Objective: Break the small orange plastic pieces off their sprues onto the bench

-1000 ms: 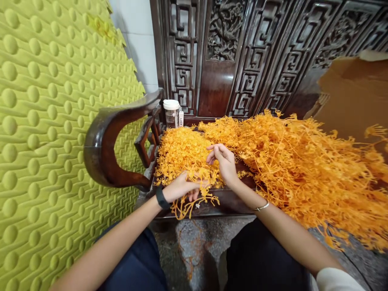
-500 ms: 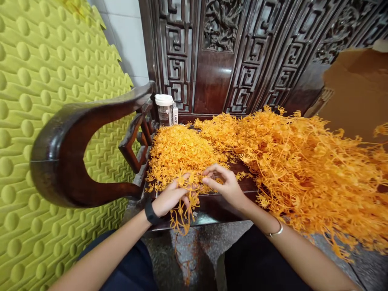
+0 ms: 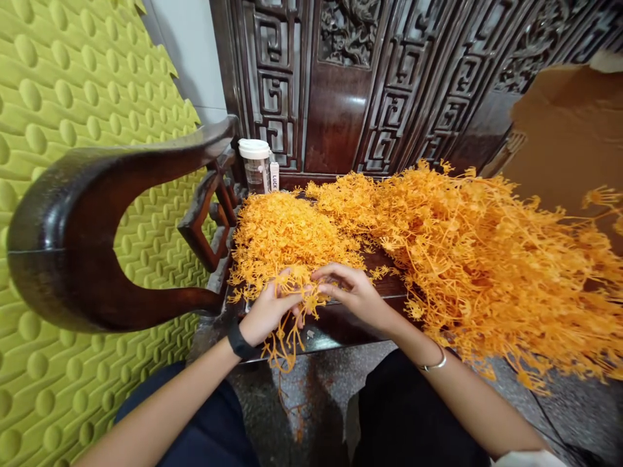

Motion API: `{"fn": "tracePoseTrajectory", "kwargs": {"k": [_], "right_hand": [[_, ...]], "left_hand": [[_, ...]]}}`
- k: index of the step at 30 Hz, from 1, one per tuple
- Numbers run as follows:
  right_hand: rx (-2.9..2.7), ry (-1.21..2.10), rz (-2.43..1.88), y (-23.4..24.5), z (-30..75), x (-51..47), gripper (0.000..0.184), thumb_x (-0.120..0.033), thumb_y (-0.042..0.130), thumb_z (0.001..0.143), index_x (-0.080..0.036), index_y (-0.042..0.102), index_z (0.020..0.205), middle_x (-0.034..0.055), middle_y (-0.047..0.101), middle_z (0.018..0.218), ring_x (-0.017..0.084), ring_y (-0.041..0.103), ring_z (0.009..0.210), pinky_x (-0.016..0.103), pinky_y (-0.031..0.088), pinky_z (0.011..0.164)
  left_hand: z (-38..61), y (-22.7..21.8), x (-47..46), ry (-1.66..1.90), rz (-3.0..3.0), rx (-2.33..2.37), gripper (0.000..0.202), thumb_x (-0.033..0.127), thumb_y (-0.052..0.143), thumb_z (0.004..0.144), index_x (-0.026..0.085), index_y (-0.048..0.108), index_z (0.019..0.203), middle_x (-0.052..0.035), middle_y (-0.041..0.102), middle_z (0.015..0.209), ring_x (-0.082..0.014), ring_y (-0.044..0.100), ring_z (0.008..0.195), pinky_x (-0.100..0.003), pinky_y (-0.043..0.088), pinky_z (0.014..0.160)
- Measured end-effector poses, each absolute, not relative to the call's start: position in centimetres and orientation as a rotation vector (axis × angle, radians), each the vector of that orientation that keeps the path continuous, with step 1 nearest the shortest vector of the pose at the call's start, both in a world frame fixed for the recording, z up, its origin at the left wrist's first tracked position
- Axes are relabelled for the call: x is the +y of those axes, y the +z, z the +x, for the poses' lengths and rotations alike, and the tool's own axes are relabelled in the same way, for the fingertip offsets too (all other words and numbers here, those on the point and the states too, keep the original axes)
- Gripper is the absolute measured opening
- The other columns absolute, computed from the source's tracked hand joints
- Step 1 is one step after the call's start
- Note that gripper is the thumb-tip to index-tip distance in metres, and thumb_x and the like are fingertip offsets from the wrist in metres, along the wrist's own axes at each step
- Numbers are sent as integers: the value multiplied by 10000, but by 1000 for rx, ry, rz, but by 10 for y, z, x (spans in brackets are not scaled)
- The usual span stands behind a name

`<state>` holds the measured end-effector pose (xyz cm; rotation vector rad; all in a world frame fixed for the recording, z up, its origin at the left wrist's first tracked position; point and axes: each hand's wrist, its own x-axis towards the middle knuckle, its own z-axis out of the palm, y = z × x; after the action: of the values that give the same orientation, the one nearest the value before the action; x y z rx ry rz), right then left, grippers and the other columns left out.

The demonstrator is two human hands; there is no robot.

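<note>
Your left hand [image 3: 267, 310] has its fingers [image 3: 287, 299] curled closed around an orange plastic branching sprig [image 3: 287, 337], whose stems hang below your palm and over the front edge of the dark polished wooden bench [image 3: 341, 324]. Your right hand [image 3: 359, 297] sits just beside it. Its thumb and forefinger are drawn narrow and pinch the top of the same sprig where it sticks out above your left hand.

Just behind both hands lies a dense pile of small orange plastic pieces [image 3: 287, 233], touching your left knuckles. To its right, a much larger heap of long orange plastic stems [image 3: 487, 259] spreads across the bench and spills past its front edge.

You wear a black wristband [image 3: 238, 340] on the left wrist and a thin silver bangle [image 3: 433, 364] on the right.

A clear jar with a white lid [image 3: 256, 165] stands at the back left corner, beside the curved dark wooden armrest [image 3: 97, 214]. A yellow-green knobbed foam mat [image 3: 58, 97] covers the left, and a brown cardboard sheet [image 3: 564, 130] leans at the far right.
</note>
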<state>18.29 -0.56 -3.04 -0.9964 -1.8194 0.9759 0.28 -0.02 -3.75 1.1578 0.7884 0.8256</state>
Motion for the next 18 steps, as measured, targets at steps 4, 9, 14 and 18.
{"fn": "tracePoseTrajectory", "kwargs": {"k": [4,9,14,18], "right_hand": [[-1866,1073,-1060,-24,185,-5,163,-313,630,784,-166,634,856,39,667,865,145,612,811,293,483,758],[-1921,1118,-1093,-26,187,-10,161,-318,613,793,-158,606,817,17,618,782,118,558,717,264,448,677],[-1881,1166,-1120,-22,194,-18,170,-326,624,784,-160,597,813,19,606,796,121,549,733,272,441,694],[-1772,1383,-1062,-16,201,-24,179,-307,658,757,-156,569,794,7,606,738,107,565,678,260,454,662]], "left_hand": [[5,-40,-3,861,1173,824,342,351,673,687,174,414,820,60,542,539,-82,497,377,-211,424,408],[6,-46,-5,701,1124,776,306,374,633,720,177,424,825,78,493,526,-73,462,299,-182,354,319],[14,-56,-7,642,963,638,335,448,628,715,174,438,746,74,430,509,-61,417,353,-190,399,286],[20,-63,-11,490,955,524,352,454,656,688,149,480,684,63,426,484,-44,382,352,-175,398,279]]}}
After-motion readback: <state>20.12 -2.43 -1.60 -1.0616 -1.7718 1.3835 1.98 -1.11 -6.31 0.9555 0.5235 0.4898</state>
